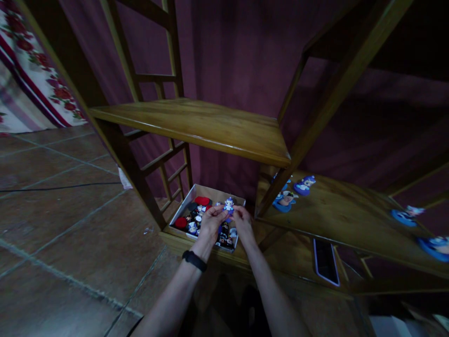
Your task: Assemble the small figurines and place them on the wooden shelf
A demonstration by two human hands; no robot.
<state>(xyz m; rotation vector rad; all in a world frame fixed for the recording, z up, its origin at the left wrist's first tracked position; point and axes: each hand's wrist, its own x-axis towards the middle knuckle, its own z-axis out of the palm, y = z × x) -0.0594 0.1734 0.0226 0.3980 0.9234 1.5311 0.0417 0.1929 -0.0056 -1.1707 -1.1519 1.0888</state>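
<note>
A small purple-and-white figurine [228, 204] is held upright between my two hands, over a white box. My left hand [212, 222], with a black band on its wrist, grips the figurine from the left. From the other side, the fingers of my right hand [242, 220] close on it too. Beneath my hands the white box [178, 211] holds several more figurines and bases, in red, black, white and purple. Part of the box's contents is hidden by my hands.
A wooden shelf board [196, 124] juts out above the box. On the right-hand shelf [336, 206] stand several figurines, among them a purple one [304, 185]. A phone [325, 261] lies lower down. Wooden posts frame the box, and a dark cable [59, 187] crosses the tiled floor.
</note>
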